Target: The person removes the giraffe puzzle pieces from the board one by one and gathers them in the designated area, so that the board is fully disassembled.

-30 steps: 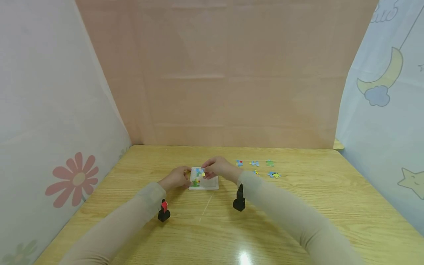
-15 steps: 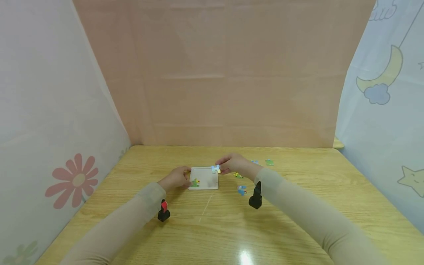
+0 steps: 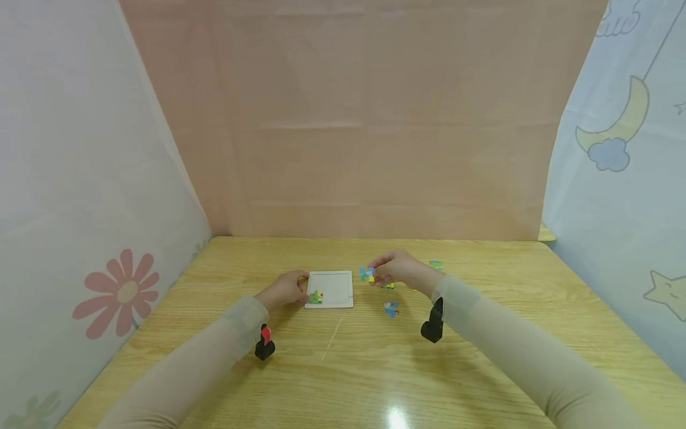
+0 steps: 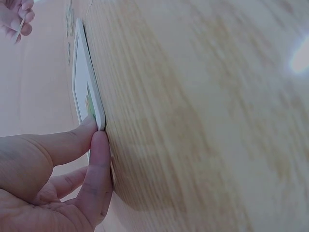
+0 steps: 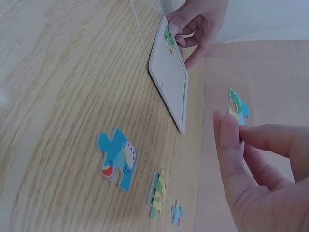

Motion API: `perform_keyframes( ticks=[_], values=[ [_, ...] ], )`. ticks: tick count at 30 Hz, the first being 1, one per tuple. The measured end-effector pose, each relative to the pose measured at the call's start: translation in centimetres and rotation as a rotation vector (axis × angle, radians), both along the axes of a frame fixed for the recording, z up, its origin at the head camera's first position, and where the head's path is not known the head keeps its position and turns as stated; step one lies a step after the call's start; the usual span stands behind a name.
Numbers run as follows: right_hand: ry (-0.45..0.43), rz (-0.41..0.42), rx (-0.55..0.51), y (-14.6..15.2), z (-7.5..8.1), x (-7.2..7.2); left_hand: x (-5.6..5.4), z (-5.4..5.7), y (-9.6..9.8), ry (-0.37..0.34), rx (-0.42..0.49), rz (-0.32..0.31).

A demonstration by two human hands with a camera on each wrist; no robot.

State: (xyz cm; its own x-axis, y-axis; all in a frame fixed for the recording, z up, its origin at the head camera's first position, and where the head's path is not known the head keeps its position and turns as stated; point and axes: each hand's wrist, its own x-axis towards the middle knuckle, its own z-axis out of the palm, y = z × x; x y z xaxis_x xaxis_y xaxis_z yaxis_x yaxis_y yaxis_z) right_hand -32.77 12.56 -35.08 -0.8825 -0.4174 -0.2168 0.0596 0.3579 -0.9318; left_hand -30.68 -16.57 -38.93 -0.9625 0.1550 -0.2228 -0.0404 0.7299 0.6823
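A white puzzle tray (image 3: 337, 289) lies flat on the table, with a green jigsaw piece (image 3: 316, 297) in its near left corner. My left hand (image 3: 284, 288) pinches that corner; in the left wrist view the thumb (image 4: 79, 140) rests on top and the index finger bears on the edge from outside. Off the tray's right side, my right hand (image 3: 401, 268) holds up a blue jigsaw piece with yellow and green parts (image 5: 238, 104) between thumb and fingers. Below it on the table lies a blue piece with a white-and-red figure (image 5: 116, 159).
Further loose pieces lie right of the tray: a green-and-yellow one (image 5: 157, 193), a small blue one (image 5: 177, 212) and a green one (image 3: 436, 263) farther back. My right hand and sleeve partly cover this group. An orange cloth (image 3: 364, 149) hangs behind the table.
My right hand has carried the blue jigsaw piece from over the tray's far left corner to the right, beyond the tray's edge. My left hand has stayed at the tray's corner.
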Motion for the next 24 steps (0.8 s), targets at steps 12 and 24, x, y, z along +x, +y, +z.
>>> perform_keyframes(
  ticks=[12,24],
  values=[
    [0.025,-0.021,0.014,2.5,-0.8,0.7,-0.2,-0.3,-0.1,0.005,-0.005,-0.001],
    [0.004,-0.034,0.071,5.6,-1.7,1.1,-0.2,-0.2,0.1,0.002,-0.003,0.005]
  ],
)
